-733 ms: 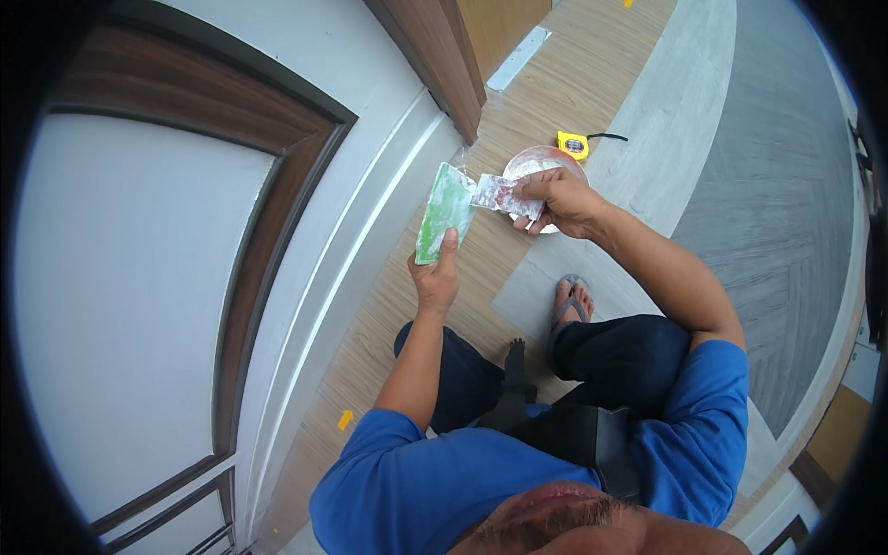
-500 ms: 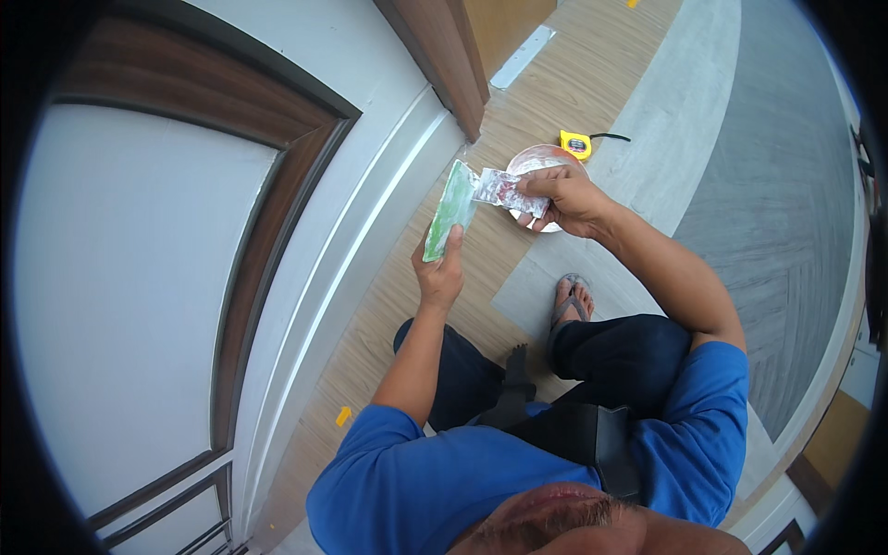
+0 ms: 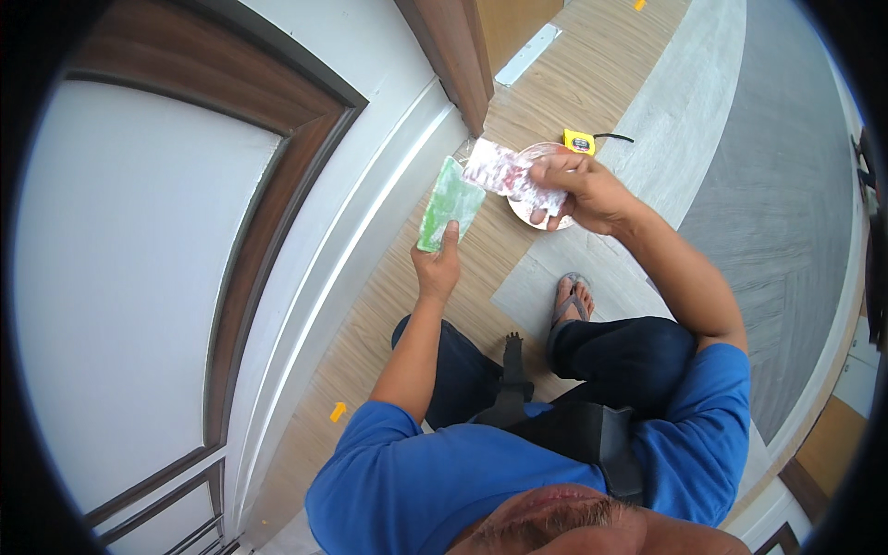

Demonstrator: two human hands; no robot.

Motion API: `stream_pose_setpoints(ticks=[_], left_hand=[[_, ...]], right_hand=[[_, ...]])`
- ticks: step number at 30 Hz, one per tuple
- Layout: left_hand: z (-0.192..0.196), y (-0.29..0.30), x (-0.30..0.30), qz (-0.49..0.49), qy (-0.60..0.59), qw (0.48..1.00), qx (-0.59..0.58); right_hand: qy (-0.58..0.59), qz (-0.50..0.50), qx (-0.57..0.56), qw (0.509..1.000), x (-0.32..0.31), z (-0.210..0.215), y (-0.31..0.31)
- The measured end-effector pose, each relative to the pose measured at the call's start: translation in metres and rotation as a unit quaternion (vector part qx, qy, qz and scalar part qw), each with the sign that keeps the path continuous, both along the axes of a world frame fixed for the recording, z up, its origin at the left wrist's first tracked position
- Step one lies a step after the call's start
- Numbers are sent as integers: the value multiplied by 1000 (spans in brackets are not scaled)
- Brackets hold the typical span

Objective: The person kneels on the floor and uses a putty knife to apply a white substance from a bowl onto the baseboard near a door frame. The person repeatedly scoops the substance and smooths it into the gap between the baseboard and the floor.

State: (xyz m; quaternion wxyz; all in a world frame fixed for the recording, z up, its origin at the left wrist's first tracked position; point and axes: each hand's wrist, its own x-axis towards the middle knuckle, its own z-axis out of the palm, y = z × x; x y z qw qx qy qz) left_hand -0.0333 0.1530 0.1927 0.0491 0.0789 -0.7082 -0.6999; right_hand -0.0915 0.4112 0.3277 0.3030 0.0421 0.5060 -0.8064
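Note:
My left hand [image 3: 437,268] is closed around the lower end of a green putty scraper [image 3: 450,205], its face smeared with white paste. My thumb lies on that face. In my right hand [image 3: 592,192], pinched between thumb and fingers, is a second flat scraper [image 3: 504,172], mottled with white paste and reddish patches. Its far edge is beside the top of the green scraper; whether they touch I cannot tell. Below my right hand, partly hidden by it, a round pinkish-white bowl [image 3: 529,218] stands on the floor, with paste marks on its inside.
A yellow tape measure [image 3: 580,141] with a black strap lies just beyond the bowl. On the left runs a white wall with a baseboard [image 3: 407,125] and brown moulding [image 3: 248,240]. A brown door frame [image 3: 462,69] stands ahead. My sandalled foot [image 3: 573,298] is near the bowl.
The right-hand scraper has risen and turned, showing more of its face. The green scraper has turned too, its face now broader to view. Both stay gripped.

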Motion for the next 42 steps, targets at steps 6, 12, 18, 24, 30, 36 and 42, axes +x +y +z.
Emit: stream_pose_setpoints(ticks=[6, 12, 18, 24, 30, 36, 42], left_hand=[[-58, -29, -14, 41, -117, 922, 366], [-102, -48, -35, -23, -295, 921, 253], [-154, -44, -56, -121, -342, 904, 225], [-172, -38, -69, -259, -389, 874, 136], [-186, -42, -77, -339, -327, 879, 81], [-196, -40, -74, -340, -318, 880, 89], [-210, -38, -77, -381, -314, 870, 18]], right_hand=[[18, -80, 59, 995, -26, 7, 25], [-31, -20, 81, 996, -56, -30, -3], [-80, -14, 14, 997, -83, -134, -66], [-29, -207, -27, 978, -93, -212, -128], [20, -280, -12, 960, -101, -240, -170], [50, -325, 32, 944, -115, -240, -184], [66, -350, 54, 933, -128, -238, -191]])
